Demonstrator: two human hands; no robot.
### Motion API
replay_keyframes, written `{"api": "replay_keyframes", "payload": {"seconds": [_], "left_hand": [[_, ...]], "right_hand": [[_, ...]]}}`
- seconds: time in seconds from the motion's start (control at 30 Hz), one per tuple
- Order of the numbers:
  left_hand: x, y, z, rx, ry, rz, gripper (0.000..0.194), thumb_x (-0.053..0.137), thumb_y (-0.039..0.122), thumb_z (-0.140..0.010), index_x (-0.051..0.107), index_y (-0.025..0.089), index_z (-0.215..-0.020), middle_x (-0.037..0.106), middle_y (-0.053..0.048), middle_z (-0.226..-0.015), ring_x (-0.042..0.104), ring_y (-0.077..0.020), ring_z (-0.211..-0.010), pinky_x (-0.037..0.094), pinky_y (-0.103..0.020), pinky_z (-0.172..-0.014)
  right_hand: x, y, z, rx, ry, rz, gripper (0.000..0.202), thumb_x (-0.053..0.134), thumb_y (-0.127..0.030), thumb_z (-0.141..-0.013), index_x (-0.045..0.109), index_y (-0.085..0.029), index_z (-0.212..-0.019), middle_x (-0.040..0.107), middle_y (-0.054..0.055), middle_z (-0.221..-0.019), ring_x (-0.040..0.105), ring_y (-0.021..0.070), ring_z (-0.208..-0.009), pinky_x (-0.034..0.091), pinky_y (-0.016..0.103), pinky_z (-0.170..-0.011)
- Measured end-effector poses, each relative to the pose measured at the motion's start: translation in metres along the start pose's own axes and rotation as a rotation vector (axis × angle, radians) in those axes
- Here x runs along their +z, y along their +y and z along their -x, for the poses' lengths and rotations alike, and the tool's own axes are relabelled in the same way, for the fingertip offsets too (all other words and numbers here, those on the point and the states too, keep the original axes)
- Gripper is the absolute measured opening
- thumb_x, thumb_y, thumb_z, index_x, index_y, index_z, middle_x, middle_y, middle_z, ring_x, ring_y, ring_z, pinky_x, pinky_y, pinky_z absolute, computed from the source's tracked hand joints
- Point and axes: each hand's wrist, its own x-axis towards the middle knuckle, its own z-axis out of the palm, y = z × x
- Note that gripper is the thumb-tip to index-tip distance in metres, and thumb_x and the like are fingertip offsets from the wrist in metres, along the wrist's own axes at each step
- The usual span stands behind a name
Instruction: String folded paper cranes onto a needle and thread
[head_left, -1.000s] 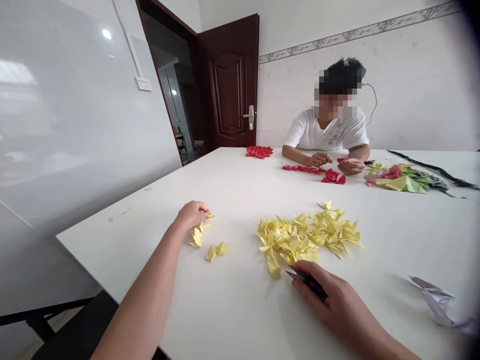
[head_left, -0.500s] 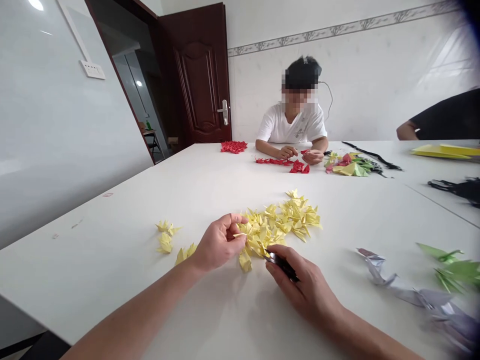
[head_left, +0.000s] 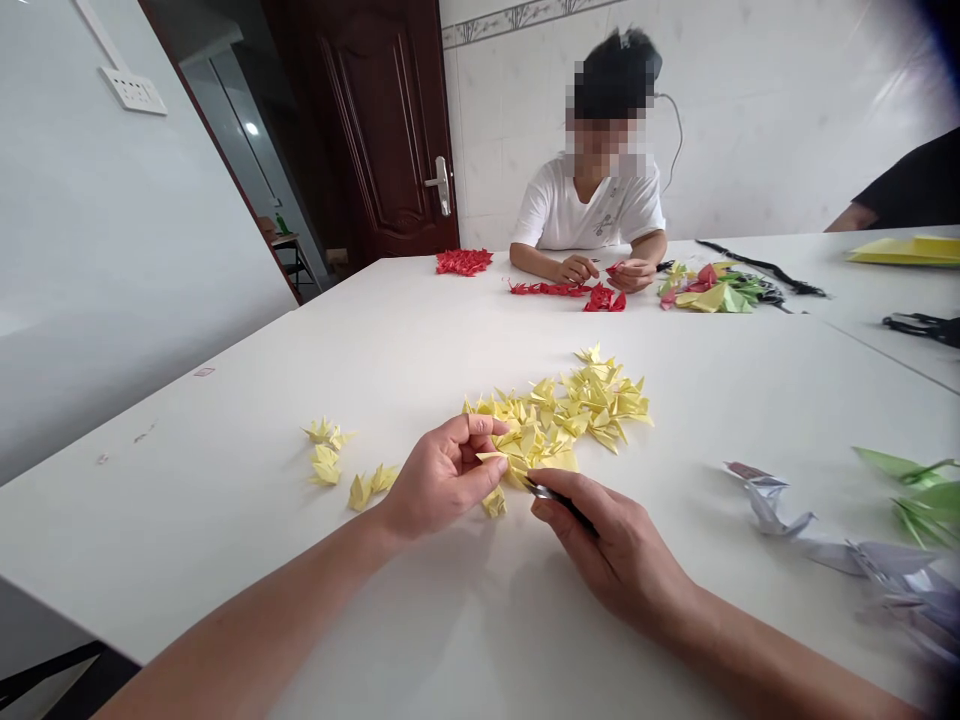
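The left hand (head_left: 439,475), a second ago out at the small yellow group (head_left: 326,467), now pinches a yellow folded piece (head_left: 517,470) at the near edge of the yellow pile (head_left: 592,400) on the surface (head_left: 465,630), so both hands seem to meet at one piece. The right hand (head_left: 611,535) grips a dark pointed tool (head_left: 564,504), largely hidden by the fingers; whether its tips touch the piece is unclear.

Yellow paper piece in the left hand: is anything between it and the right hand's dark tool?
Nothing visible. The yellow paper piece, pinched in the left hand, lies right by the tip of the dark tool in the right hand. Whether they touch, I cannot tell.
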Motion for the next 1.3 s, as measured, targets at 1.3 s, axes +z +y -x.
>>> {"api": "replay_keyframes", "payload": {"seconds": [1.3], "left_hand": [[0.0028,-0.0036,0.0021,0.017,-0.035,-0.02,0.031,0.061,0.019,-0.076,0.058,0.019,-0.107,0.05,0.001,-0.081,0.054,-0.0082,-0.072,0.047,-0.018,-0.061]], "right_hand": [[0.0005,0.0027,-0.0014,0.191,-0.099,0.067,0.012,0.041,-0.028,-0.089,0.051,-0.022,-0.094,0.066,-0.001,-0.071,0.058,0.0139,-0.056,0.041,0.023,-0.052]]}}
